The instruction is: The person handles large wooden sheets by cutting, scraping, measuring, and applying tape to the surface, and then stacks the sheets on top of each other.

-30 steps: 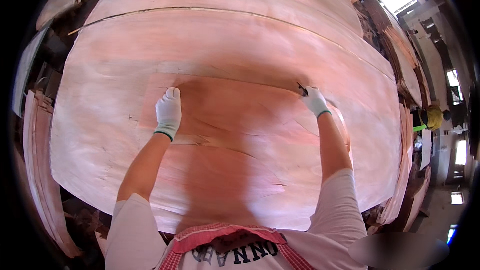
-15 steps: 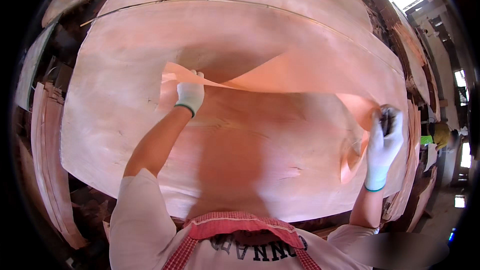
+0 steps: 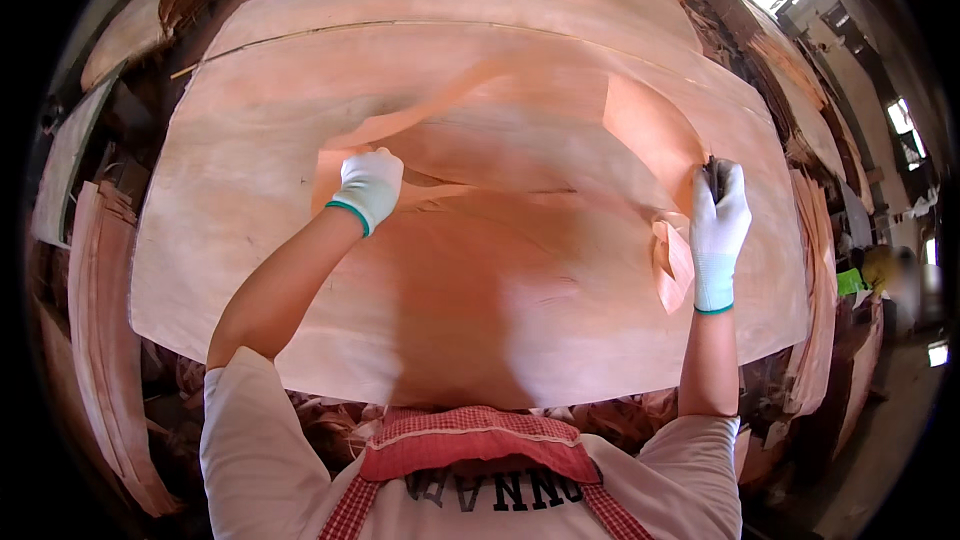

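Note:
A thin, pinkish strip of wood veneer (image 3: 652,128) bows up in an arch between my hands, its middle blurred by motion. My left hand (image 3: 370,188), in a white glove with a green cuff, is closed on the strip near its left end. My right hand (image 3: 720,220), gloved alike, pinches the strip at the right. Something dark shows at the right fingertips; I cannot tell whether it is a tool or the glove's coating. Below that hand hangs a curled, twisted end of the strip. Beneath everything lies a broad pale veneer sheet (image 3: 230,250).
A long thin stick (image 3: 350,28) lies across the sheet's far part. Stacked veneer strips stand at the left (image 3: 100,330) and right (image 3: 815,290). Veneer scraps (image 3: 620,422) lie below the near edge. Farther right, a blurred yellow and green shape (image 3: 870,275) shows near bright windows.
The strip's middle has risen and swung away from me into an arch. My right hand has moved left and farther away, bringing the curled end along. My left hand has shifted slightly left.

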